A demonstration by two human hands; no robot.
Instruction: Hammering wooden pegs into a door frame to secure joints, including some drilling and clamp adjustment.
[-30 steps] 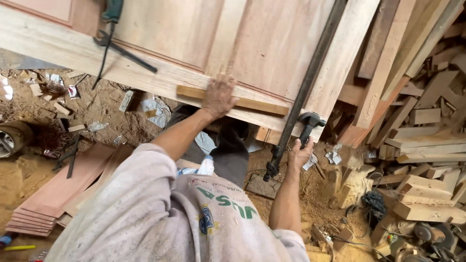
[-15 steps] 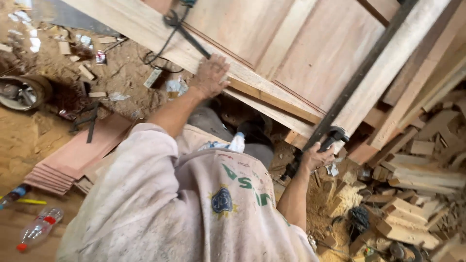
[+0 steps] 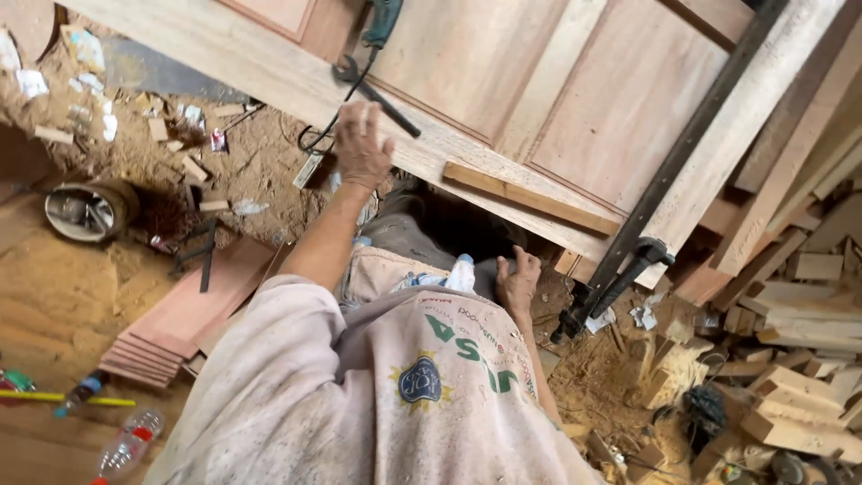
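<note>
A large panelled wooden door (image 3: 575, 99) lies flat in front of me. My left hand (image 3: 363, 144) rests palm down on its near edge, fingers spread, just below a black cable (image 3: 382, 94) that runs to a teal power tool (image 3: 382, 22). My right hand (image 3: 519, 283) hangs below the door's edge with loosely bent fingers, holding nothing, a short way left of the handle (image 3: 620, 286) of a long black bar clamp (image 3: 700, 135) that spans the door. A loose wooden strip (image 3: 530, 193) lies on the door between my hands.
Sawdust and scraps cover the floor. A metal can (image 3: 90, 211) and a stack of reddish boards (image 3: 180, 323) lie at left, plastic bottles (image 3: 126, 445) at lower left. Piled wood offcuts (image 3: 790, 359) fill the right side.
My right hand has let go of the clamp handle and moved left under the door edge. My left hand has slid left along the edge, off the wooden strip. The view has tilted.
</note>
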